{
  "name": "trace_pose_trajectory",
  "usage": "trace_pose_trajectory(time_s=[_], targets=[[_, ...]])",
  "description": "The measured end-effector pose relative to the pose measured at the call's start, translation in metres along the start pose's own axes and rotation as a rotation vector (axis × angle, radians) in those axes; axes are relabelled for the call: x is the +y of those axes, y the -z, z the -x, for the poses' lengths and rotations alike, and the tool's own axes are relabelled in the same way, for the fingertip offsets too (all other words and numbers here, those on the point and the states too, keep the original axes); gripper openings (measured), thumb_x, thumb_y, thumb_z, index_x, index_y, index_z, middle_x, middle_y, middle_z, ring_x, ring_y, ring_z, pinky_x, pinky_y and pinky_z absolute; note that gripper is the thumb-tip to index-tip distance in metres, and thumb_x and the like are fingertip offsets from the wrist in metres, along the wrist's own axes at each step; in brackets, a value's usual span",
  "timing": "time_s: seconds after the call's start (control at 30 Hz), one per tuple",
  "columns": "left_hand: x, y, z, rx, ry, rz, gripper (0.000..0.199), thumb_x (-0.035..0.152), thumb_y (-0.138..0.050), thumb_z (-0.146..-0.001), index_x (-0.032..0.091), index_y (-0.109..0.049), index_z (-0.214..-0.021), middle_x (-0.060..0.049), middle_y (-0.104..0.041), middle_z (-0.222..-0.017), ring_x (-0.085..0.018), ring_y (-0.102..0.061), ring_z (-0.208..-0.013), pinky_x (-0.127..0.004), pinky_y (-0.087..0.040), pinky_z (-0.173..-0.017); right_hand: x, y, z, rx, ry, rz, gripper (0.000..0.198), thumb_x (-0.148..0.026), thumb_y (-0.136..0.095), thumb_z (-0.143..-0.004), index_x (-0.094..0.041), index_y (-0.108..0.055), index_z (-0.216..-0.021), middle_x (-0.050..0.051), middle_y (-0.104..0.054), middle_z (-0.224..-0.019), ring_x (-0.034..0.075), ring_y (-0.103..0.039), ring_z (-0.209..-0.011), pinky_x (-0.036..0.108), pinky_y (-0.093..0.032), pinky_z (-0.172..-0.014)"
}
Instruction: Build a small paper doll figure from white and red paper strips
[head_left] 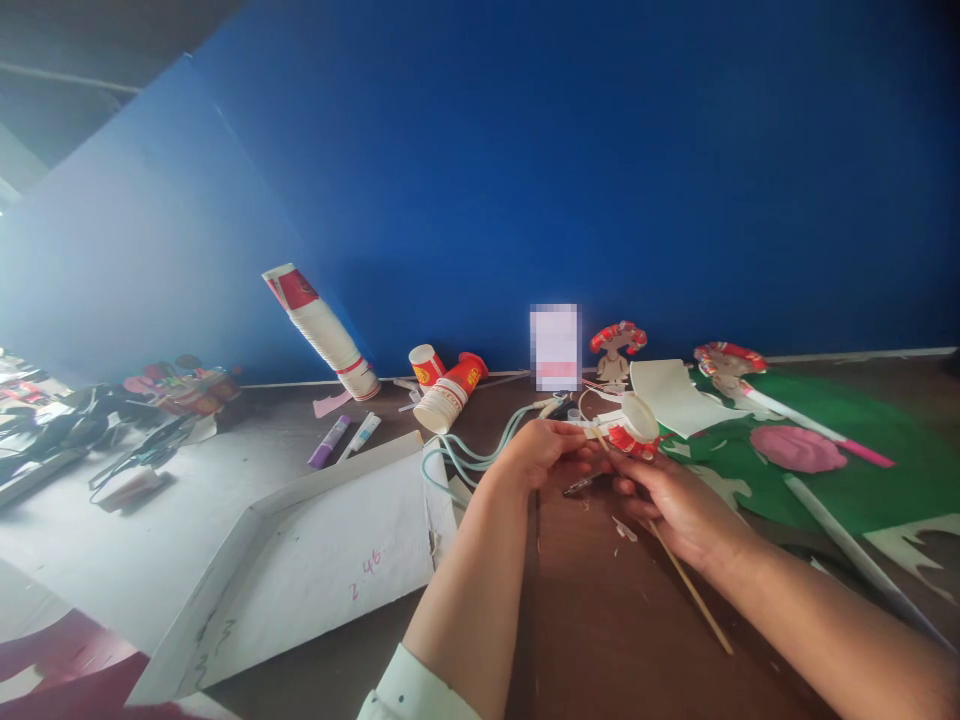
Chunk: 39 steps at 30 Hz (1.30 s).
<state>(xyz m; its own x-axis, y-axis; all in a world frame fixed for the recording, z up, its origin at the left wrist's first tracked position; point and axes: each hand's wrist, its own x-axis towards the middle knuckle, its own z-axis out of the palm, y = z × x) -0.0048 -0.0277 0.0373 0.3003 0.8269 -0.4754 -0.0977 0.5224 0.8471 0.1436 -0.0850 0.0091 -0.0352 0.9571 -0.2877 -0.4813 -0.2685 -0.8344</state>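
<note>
Over the brown table, my left hand [544,452] is closed, its thumb and fingers pinching the white paper part of a small paper-cup craft [639,415]. That craft has a round white base and curled red strips. My right hand [675,495] closes around a thin wooden stick [694,590], whose lower end slants down toward me. The stick's upper end meets the craft between both hands. My fingers partly hide where the two touch. Just beneath the hands lies a small dark metal tool [583,485], too small to name surely.
A tall leaning stack of paper cups [326,335] and fallen cups [450,395] stand near the blue wall. Left are a white box lid [322,550], a glue stick [328,442] and a pale cable [480,462]. Green paper [892,420] with finished-looking cup figures lies right.
</note>
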Motion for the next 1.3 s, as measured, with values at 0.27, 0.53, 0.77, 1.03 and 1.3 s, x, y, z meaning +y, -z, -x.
trace_pose_trajectory(time_s=[0.27, 0.53, 0.77, 1.03, 1.3], targets=[[0.002, 0.008, 0.002, -0.065, -0.008, -0.039, 0.007, 0.011, -0.069, -0.085, 0.007, -0.070, -0.079, -0.009, -0.071, -0.079, -0.009, -0.060, -0.058, -0.022, -0.054, -0.059, -0.001, -0.003, 0.004, -0.005, 0.024, 0.018, 0.032, -0.027, -0.086, -0.056, -0.017, -0.071, -0.083, 0.003, -0.064, -0.075, 0.005, -0.039, -0.052, 0.012, -0.016, -0.036], [-0.003, 0.010, -0.002, -0.103, -0.029, -0.024, 0.007, 0.012, -0.071, -0.084, 0.007, -0.070, -0.079, -0.007, -0.070, -0.077, -0.008, -0.061, -0.056, -0.019, -0.053, -0.055, -0.004, -0.005, 0.006, 0.016, 0.022, 0.005, 0.030, -0.026, -0.088, -0.057, -0.019, -0.072, -0.082, 0.002, -0.063, -0.073, 0.005, -0.042, -0.051, 0.012, -0.017, -0.035], [-0.008, 0.010, -0.008, -0.146, -0.029, 0.016, 0.009, 0.011, -0.065, -0.088, 0.007, -0.072, -0.082, -0.007, -0.071, -0.074, -0.007, -0.062, -0.056, -0.016, -0.053, -0.054, -0.003, -0.002, 0.003, 0.027, 0.003, -0.004, 0.032, -0.025, -0.089, -0.055, -0.017, -0.071, -0.081, 0.003, -0.063, -0.071, 0.003, -0.043, -0.050, 0.009, -0.019, -0.036], [-0.016, 0.007, -0.015, -0.111, -0.056, 0.031, 0.011, 0.016, -0.070, -0.086, 0.007, -0.070, -0.081, -0.006, -0.068, -0.067, -0.009, -0.064, -0.055, -0.018, -0.054, -0.054, -0.001, 0.002, -0.001, 0.043, 0.013, -0.004, 0.032, -0.021, -0.088, -0.057, -0.016, -0.070, -0.084, 0.003, -0.064, -0.072, 0.004, -0.044, -0.049, 0.008, -0.020, -0.033], [-0.022, 0.004, -0.023, -0.111, -0.066, 0.089, 0.014, 0.018, -0.076, -0.081, 0.006, -0.069, -0.079, -0.008, -0.068, -0.068, -0.012, -0.066, -0.058, -0.020, -0.055, -0.061, 0.000, 0.007, -0.005, 0.012, 0.006, -0.075, 0.033, -0.017, -0.089, -0.056, -0.017, -0.070, -0.083, 0.003, -0.066, -0.074, 0.004, -0.047, -0.050, 0.007, -0.023, -0.032]])
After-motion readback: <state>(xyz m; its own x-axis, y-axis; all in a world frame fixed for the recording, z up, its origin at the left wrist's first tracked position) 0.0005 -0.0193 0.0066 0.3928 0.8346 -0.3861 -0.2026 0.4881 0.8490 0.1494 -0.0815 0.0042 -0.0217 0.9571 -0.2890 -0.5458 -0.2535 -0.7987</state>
